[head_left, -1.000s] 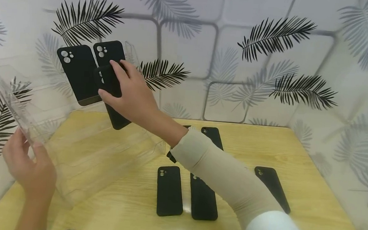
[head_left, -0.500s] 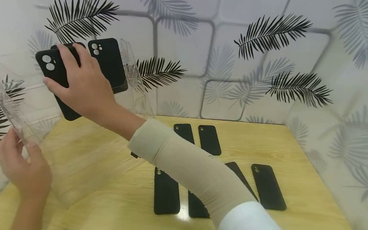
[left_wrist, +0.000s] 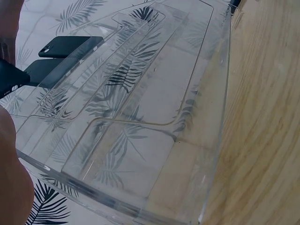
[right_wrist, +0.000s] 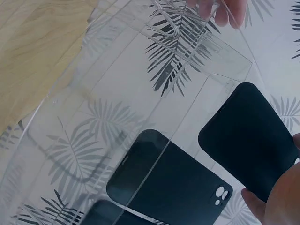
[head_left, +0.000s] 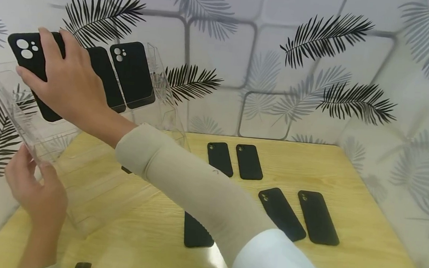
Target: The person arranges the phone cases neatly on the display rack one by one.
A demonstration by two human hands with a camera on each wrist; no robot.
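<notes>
The right hand [head_left: 70, 76] has its thumb and fingers clamped on the sides of a black phone case [head_left: 36, 61], camera holes uppermost, tilted at the left part of the clear stand's [head_left: 9, 107] top tier. The right wrist view shows a gap between it and the next case along; whether its bottom end touches the stand I cannot tell. The left hand [head_left: 36, 192] grips the edge of the stand's left side panel.

Two more cases lean in the top tier: the middle case [head_left: 104, 72], partly covered by the right hand, and the right-end case [head_left: 133, 72], just beside the stand's right side panel. A thin slot separates these two.

On the counter [head_left: 371, 244], two far cases [head_left: 220, 158] lie near the back edge, a slim gap between them. Two right-hand cases [head_left: 318, 217] lie well in from the right edge. One nearer case [head_left: 197, 232] runs partly under the beige sleeve [head_left: 181, 185].

A small dark mark on that sleeve and tiny pale spots at the held case's end, in the left wrist view, are too small to read.
</notes>
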